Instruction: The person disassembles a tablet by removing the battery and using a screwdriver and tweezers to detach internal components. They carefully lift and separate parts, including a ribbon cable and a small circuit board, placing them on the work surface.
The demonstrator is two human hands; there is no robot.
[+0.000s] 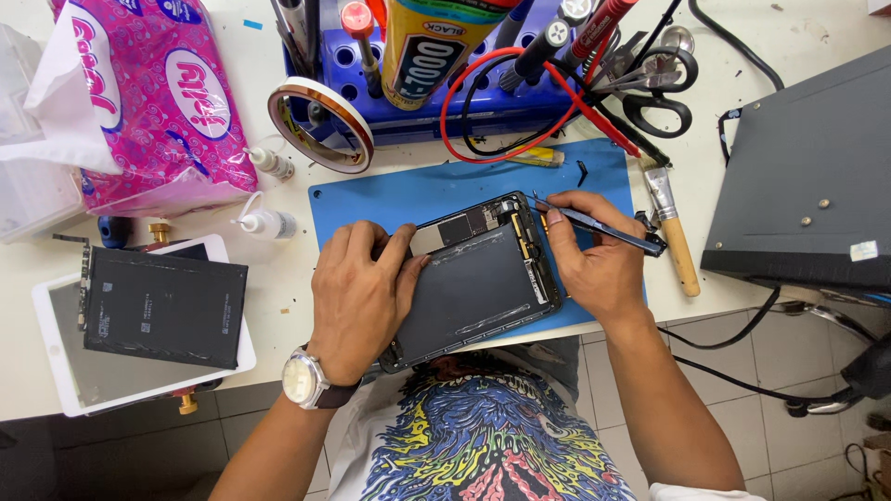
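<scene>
Nearest, the left hand point(357, 301) presses flat, fingers spread, on an opened tablet point(478, 283) lying tilted on a blue mat point(371, 199) at the counter's point(278, 306) near edge. The right hand point(594, 264) pinches dark tweezers point(599, 225) at the tablet's far right corner. Farther off stands a blue tool rack point(483, 102).

This is an electronics repair workbench in a small workshop. A blue work mat point(390, 199) lies at the centre of a white bench point(278, 278), with an opened tablet point(478, 278) on it. At twelve o'clock a blue tool rack point(427, 97) holds screwdrivers, a glue tube and scissors point(659, 93). At nine o'clock lies a detached white screen point(65, 371) under a black battery point(162, 306); at three o'clock, a dark heating plate point(798, 176).
</scene>
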